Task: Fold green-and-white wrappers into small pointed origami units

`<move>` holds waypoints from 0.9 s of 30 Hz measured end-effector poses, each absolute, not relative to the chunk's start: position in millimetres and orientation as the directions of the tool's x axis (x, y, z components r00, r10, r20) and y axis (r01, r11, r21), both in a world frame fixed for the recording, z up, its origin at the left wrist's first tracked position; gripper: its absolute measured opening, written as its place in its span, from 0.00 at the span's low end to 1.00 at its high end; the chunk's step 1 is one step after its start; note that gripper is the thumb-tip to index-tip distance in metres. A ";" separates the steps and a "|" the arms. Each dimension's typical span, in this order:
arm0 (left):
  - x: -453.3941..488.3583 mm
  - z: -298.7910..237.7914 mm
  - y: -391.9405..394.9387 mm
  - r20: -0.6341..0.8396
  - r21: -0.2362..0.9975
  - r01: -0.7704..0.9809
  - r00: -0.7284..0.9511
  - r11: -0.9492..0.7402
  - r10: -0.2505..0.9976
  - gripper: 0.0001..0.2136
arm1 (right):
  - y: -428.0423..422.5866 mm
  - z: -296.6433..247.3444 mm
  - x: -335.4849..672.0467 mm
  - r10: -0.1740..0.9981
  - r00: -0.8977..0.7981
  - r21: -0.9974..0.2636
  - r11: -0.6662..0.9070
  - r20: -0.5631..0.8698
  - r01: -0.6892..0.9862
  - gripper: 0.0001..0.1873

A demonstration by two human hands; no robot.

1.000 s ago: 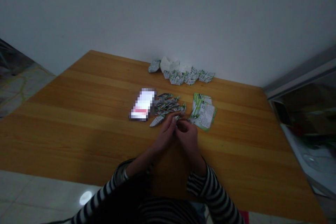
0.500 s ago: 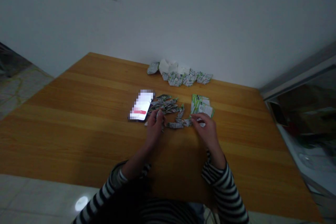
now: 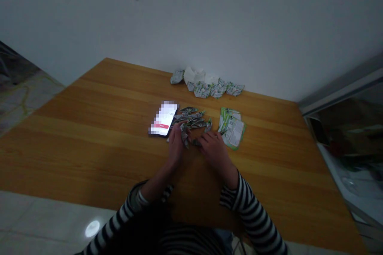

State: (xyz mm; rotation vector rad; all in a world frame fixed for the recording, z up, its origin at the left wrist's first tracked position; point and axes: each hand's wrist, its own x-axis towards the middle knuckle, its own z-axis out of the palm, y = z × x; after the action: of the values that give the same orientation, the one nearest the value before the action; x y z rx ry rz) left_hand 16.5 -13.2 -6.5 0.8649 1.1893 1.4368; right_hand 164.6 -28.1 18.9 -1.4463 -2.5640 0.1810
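1. The left hand [image 3: 175, 147] and the right hand [image 3: 214, 152] are apart but close, low at the middle of the worktop [image 3: 89, 155]. The left fingers [image 3: 178, 131] appear pinched on a folded strip of printed paper [image 3: 184, 135]. The right fingertips [image 3: 201, 140] lie on a dark folded piece [image 3: 196, 142], though I cannot tell whether they grip it.
2. Both pieces look light and thin, probably stiff along the creases and soft at the loose ends (a glossy print could make them slippery). The thick folded middle seems the surest place to take hold.
3. Just above the hands lies a loose pile of folded strips [image 3: 190, 119], with a lit phone [image 3: 163, 118] touching its left side. To the right is a small stack of green-and-white printed sheets [image 3: 232, 128].
4. Farther off, near the wall [image 3: 191, 20], a row of bunched folded pieces [image 3: 211, 89] runs to the upper right of the worktop, beside a crumpled white tissue [image 3: 194, 75].
5. Fingers hide much of both held pieces, dim light blurs the print, and the phone's screen is pixelated (nothing there is readable). A pale shape at the top edge is too faint to name.
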 end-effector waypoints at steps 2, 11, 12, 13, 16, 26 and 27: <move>17.2 -5.5 -13.8 -0.071 0.963 -0.270 -0.207 0.013 0.976 0.19 | -29.2 17.0 167.2 0.882 -0.445 -0.317 0.471 0.155 0.823 0.11; 17.0 -3.6 -13.7 -0.086 0.967 -0.253 -0.234 0.024 0.968 0.19 | -29.4 7.0 164.4 0.993 0.071 -0.995 -0.096 -0.096 -0.009 0.17; 17.7 -3.8 -14.1 -0.092 0.968 -0.249 -0.220 0.035 0.971 0.19 | -30.1 6.1 161.6 0.989 0.071 -0.989 -0.124 -0.130 -0.077 0.19; 18.8 -3.8 -14.8 -0.099 0.968 -0.245 -0.200 0.048 0.975 0.18 | -31.1 5.2 158.8 0.986 0.070 -0.982 -0.141 -0.151 -0.128 0.20; 22.6 -1.8 -17.9 -0.113 0.968 -0.238 -0.135 0.078 0.984 0.18 | -33.9 1.7 153.9 0.986 0.070 -0.977 -0.136 -0.149 -0.164 0.16; 24.0 2.2 -20.9 -0.109 0.951 -0.294 -0.014 0.100 0.994 0.17 | -29.7 -3.3 163.8 0.994 -0.017 -0.994 -0.106 -0.106 -0.010 0.13; 23.8 1.2 -20.7 -0.109 0.947 -0.304 -0.001 0.104 0.994 0.17 | -29.2 -4.5 164.8 0.990 -0.026 -0.989 -0.141 -0.140 -0.040 0.13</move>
State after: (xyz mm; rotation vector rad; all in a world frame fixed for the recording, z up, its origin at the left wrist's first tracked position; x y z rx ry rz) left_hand 23.8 -20.7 1.2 0.8948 1.0417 1.2737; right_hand 164.8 -29.2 -4.5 -1.2702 -1.1250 1.3488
